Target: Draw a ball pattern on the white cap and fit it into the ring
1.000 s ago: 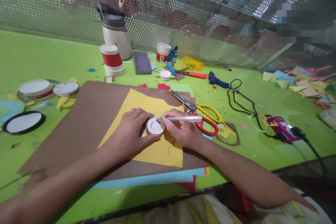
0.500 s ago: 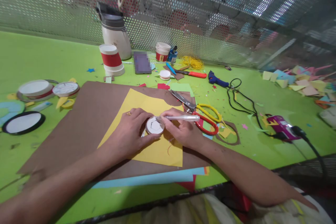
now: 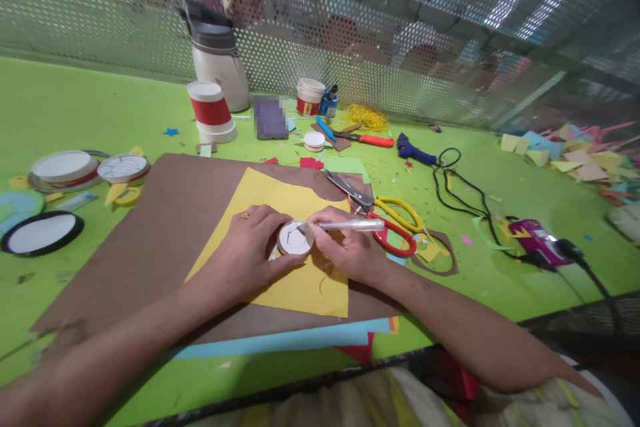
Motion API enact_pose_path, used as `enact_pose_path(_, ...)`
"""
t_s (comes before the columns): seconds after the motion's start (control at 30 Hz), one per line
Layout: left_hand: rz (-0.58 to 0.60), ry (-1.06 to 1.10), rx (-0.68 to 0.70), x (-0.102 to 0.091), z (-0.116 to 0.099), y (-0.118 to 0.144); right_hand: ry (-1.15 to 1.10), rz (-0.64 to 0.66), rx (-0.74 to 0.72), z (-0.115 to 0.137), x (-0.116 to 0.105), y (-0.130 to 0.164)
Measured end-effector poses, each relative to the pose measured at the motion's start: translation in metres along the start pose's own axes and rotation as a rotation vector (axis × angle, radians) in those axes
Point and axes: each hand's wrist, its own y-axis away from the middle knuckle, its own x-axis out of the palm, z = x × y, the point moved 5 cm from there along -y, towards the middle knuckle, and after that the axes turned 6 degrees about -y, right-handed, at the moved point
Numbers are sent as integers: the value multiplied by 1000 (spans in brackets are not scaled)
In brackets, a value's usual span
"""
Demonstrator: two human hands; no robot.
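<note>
My left hand (image 3: pixel 257 240) grips the side of a small round white disc (image 3: pixel 292 243), thumb below and fingers above. Dark pen lines, a partly drawn angular shape, mark the disc's face. Between the fingers of my right hand (image 3: pixel 340 243) is a silver-white pen (image 3: pixel 353 225), slanting almost flat with its tip at the disc's upper right. Both hands rest over a yellow paper sheet (image 3: pixel 305 293), which lies on a brown sheet (image 3: pixel 175 213). Just beyond my right hand lie scissors (image 3: pixel 370 203) with one yellow and one red handle.
A red-and-white cup (image 3: pixel 211 112) and a grey-white jug (image 3: pixel 220 67) stand at the back left. Round lids (image 3: pixel 65 167) lie at left. A blue glue gun (image 3: pixel 417 150) trails a black cord to a purple box (image 3: pixel 537 240) at right. Paper scraps (image 3: pixel 575 153) are heaped far right.
The pen tip has shifted very slightly on the disc, and the pen's rear end sits a little farther right. Both hands keep nearly the same place; the view has tilted slightly.
</note>
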Motion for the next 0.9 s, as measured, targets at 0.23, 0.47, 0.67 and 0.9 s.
enact_pose_path(0.23,-1,10,-15,1,2,0,-1,-8,21,-2,1,-2)
enact_pose_path(0.47,-6,15,-9,0,2,-1,13,-7,22,-2,1,-2)
enact_pose_path(0.67,-6,26,-21,0,2,-1,8,-7,-7,1,0,-1)
enact_pose_path(0.9,-3,17,-27,1,3,-1,-2,-17,15,-2,1,0)
